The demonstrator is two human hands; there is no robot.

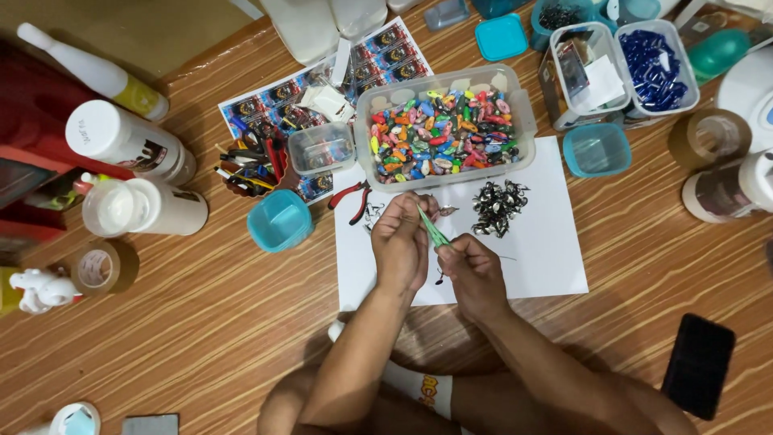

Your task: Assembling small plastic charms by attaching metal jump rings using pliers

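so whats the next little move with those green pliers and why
Probably close the green pliers on the small metal piece pinched in the left hand. The right hand already aims the tips at it, both hands meet over the white paper, and the pile of metal blades lies beside them.

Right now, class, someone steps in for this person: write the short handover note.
Left hand: fingers pinch a small piece above the white paper.
Right hand: grips a green-handled tool, its tip at that piece.
Supplies: clear tub of coloured pieces at the paper's top edge; heap of silvery metal pieces on the paper; red-handled pliers at its left edge.
Done: cannot tell.
Left: the piece in hand.
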